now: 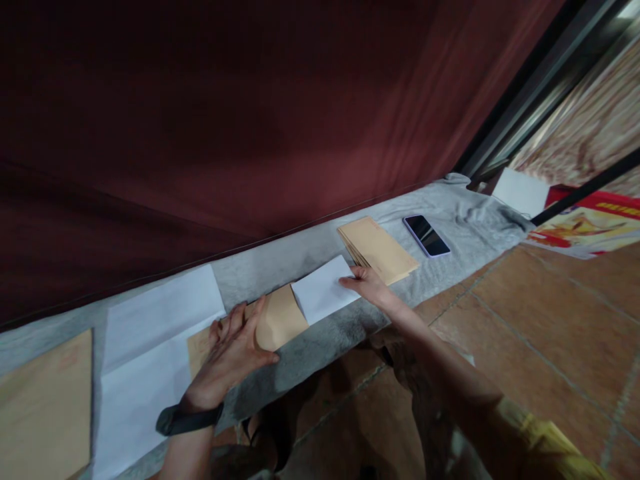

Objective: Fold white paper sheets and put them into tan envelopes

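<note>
A brown envelope (280, 319) lies on the grey cloth, and a folded white sheet of paper (323, 290) meets its right end. Whether the paper's edge is inside the envelope or only against it, I cannot tell. My left hand (233, 350), with a dark band on the wrist, rests on the envelope with fingers spread. Between thumb and fingers, my right hand (367, 283) pinches the right end of the folded paper. Just beyond it sits a stack of brown envelopes (383, 247). An unfolded, creased white sheet (145, 373) lies left of my left hand, partly under the envelope.
A larger brown envelope or sheet (47, 407) lies at the far left. A phone (427, 236) rests on the grey cloth (475, 220) to the right. Dark red fabric (280, 133) rises behind the narrow surface. On the tiled floor at right is a red and yellow box (590, 223).
</note>
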### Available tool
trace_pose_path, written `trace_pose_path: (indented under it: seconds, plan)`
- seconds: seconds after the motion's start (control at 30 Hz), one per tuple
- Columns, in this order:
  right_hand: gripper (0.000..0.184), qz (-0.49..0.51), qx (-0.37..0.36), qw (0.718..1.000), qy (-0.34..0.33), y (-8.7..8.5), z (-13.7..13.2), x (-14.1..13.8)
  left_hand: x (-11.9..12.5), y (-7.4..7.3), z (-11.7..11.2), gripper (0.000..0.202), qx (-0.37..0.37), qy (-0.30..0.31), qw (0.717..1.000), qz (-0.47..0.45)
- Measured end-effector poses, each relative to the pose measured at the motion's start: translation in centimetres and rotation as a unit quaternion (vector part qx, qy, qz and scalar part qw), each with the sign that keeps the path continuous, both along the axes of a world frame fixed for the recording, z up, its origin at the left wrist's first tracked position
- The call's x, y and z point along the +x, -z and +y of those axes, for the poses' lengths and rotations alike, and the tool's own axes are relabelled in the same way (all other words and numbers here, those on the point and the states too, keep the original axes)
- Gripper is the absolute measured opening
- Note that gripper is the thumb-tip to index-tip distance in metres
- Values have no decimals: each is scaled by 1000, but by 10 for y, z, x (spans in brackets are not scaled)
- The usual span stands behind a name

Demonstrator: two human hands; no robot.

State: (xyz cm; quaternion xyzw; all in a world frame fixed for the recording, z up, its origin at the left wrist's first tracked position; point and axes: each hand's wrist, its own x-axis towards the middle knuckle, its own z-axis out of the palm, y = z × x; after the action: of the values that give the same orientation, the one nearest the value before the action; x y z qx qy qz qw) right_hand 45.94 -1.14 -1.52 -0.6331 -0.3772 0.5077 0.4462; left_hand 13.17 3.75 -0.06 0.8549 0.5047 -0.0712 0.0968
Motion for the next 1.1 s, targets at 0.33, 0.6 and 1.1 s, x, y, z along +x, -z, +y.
trace_pose_path:
  seconds: [0.33, 0.6, 1.1]
  plan:
    - [22, -30, 30, 997, -61, 6, 1, 7, -1, 4, 0, 111, 13, 11, 1000, 4]
    - [21, -49, 37, 995, -72, 0, -1, 7, 3, -4, -1, 107, -4, 3, 1000, 9]
    - [25, -38, 68, 995, -67, 4, 3, 3, 3, -1, -1, 108, 0, 21, 1000, -6]
